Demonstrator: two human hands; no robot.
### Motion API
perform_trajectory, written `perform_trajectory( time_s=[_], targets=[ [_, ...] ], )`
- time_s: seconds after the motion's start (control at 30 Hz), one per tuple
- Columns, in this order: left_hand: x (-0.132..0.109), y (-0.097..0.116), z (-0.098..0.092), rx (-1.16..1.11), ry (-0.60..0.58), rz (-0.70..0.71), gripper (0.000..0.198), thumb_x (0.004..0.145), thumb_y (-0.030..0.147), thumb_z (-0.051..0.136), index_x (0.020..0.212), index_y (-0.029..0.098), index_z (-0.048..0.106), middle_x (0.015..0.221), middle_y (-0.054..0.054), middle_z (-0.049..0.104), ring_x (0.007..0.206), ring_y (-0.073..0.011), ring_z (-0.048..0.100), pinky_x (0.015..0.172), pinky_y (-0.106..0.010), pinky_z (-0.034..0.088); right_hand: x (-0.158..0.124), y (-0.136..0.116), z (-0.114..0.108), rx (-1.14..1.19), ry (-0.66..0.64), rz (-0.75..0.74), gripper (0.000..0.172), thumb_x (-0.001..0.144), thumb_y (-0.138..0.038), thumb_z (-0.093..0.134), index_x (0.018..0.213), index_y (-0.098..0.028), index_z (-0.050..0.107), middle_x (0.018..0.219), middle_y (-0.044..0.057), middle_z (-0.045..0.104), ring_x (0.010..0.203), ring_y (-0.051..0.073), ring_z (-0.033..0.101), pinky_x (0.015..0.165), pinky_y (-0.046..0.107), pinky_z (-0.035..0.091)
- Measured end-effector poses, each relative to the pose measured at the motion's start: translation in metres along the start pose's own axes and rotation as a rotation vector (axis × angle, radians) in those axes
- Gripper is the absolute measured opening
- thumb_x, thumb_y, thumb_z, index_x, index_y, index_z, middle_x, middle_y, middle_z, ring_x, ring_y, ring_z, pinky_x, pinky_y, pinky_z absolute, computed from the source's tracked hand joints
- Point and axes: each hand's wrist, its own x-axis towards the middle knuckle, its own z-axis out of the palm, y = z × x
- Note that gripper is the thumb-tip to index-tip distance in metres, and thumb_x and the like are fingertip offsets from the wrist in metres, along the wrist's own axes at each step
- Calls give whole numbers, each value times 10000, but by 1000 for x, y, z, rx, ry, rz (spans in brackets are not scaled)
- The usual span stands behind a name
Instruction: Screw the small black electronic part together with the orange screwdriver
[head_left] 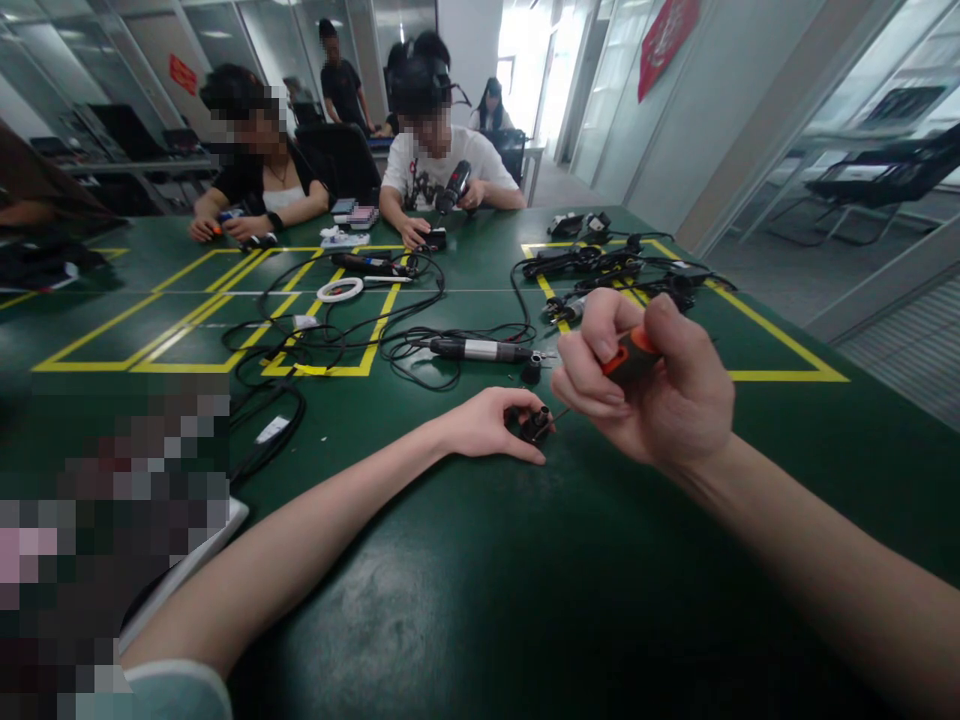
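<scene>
My right hand (652, 390) is closed around the orange and black handle of a screwdriver (631, 358). Its thin shaft points left and down, the tip reaching a small black part (537, 424) on the table. Around that part curl the thumb and fingers of my left hand (499, 425), which steady it against the green surface. The part has a short upright black cylinder; its exact kind I cannot make out. Just beyond lies a black and silver pen-shaped electric tool (480, 349) with a cable, and a small black cap-like piece (532, 370) stands near its tip.
Black cables (405, 320) sprawl over the green table (420, 600), marked with yellow tape (787, 376). A white tape roll (340, 290) lies at centre left, and black adapters with cords (600, 262) sit at back right. Across the table, a person (450, 150) holds a power drill (454, 187).
</scene>
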Motion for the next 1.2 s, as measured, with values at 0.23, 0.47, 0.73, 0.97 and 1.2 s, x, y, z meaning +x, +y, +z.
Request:
perform_trajectory(
  time_s=[0.23, 0.47, 0.73, 0.97, 1.2],
  targets=[
    [1, -2, -1, 37, 28, 9, 434, 624, 364, 909, 958, 153, 730, 904, 1, 676, 863, -149, 574, 836, -279, 454, -2, 0, 0, 0, -64, 0, 412, 993, -565, 593, 780, -225, 500, 537, -89, 392, 402, 72, 205, 380, 210, 214],
    [0, 1, 0, -4, 9, -12, 447, 628, 354, 903, 960, 157, 678, 912, 0, 656, 865, -145, 586, 860, -290, 461, 2, -3, -4, 16, -4, 3, 438, 991, -572, 593, 751, -225, 476, 526, -89, 379, 387, 67, 216, 383, 212, 202],
    [-1, 0, -1, 17, 10, -5, 463, 630, 355, 911, 958, 163, 647, 909, 5, 644, 857, -146, 579, 853, -294, 459, 1, -4, -2, 12, 37, 33, 447, 963, -585, 631, 729, -232, 489, 518, -81, 384, 378, 79, 228, 381, 239, 196],
    [0, 0, 1, -20, 3, 6, 448, 638, 326, 905, 974, 167, 656, 906, 10, 650, 855, -137, 576, 858, -285, 450, 2, -5, -7, 14, 36, 31, 440, 954, -589, 639, 734, -240, 485, 522, -84, 372, 386, 81, 221, 383, 234, 190],
    [0, 1, 0, -4, -1, 6, 421, 644, 321, 900, 943, 160, 650, 882, 17, 646, 825, -127, 572, 839, -282, 448, 5, -1, -3, -5, 102, -13, 466, 948, -586, 652, 678, -229, 522, 526, -64, 396, 400, 88, 254, 383, 241, 206]
  ],
)
